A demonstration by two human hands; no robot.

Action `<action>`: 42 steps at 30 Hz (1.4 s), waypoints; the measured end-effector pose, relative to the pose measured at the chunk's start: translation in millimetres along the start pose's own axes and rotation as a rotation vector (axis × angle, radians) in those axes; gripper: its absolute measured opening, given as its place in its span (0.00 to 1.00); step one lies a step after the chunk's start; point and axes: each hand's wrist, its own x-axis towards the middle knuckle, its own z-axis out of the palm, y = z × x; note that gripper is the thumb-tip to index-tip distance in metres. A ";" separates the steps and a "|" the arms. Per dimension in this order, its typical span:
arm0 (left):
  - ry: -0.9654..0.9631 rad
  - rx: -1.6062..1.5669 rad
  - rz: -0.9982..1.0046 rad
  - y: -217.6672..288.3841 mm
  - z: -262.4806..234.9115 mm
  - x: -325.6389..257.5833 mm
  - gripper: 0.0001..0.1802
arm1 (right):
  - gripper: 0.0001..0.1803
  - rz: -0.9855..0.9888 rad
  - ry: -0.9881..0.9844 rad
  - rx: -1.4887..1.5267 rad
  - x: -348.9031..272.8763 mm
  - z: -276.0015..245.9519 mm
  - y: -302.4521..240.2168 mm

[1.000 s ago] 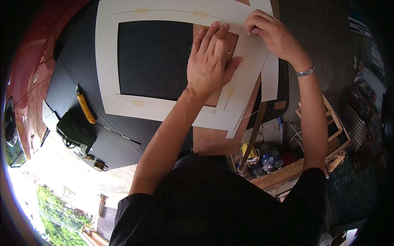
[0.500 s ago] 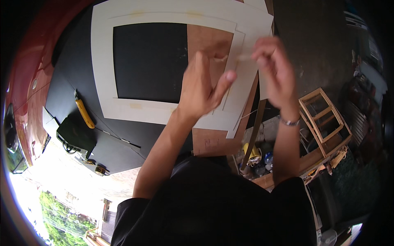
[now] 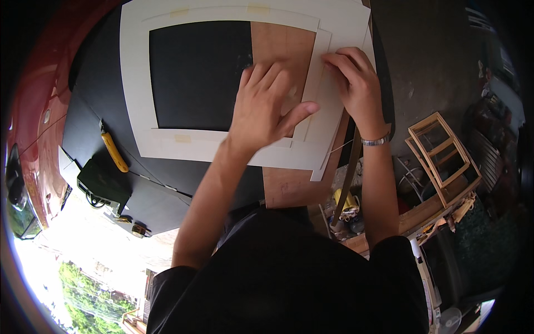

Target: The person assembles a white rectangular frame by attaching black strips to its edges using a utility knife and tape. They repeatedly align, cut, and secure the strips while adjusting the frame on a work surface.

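Though near mat (image 3: 135,83), yellow object (image 3: 349,205) in bin (image 3: 413,219)

Passable over black table (image 3: 172,173), between cutter (image 3: 114,150) and left forearm (image 3: 208,203); also over white mat's (image 3: 135,83) left strip; left hand (image 3: 260,108) blocks the mat opening's middle; right hand (image 3: 356,83) covers the right strip; tight gap between hands; dark box (image 3: 103,183) obstructs near left.

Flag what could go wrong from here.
The white frame overlaps the brown board, so a nudge from the left hand or right hand could shift it. The yellow cutter lies on the black surface; a sweeping arm might knock it.
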 end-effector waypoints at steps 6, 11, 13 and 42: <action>-0.056 0.069 0.304 -28.3 16.8 34.5 0.35 | 0.17 -0.088 0.018 -0.047 -1.5 7.3 7.5; -0.066 0.069 0.278 -27.3 18.1 34.9 0.37 | 0.17 -0.089 0.024 -0.016 -2.5 10.6 8.8; -0.073 0.065 0.259 -28.2 17.5 35.8 0.37 | 0.16 -0.057 -0.002 0.037 1.3 8.8 7.4; -0.049 0.074 0.210 -23.8 19.0 32.3 0.39 | 0.07 -0.032 -0.264 -0.090 -33.3 -23.5 0.0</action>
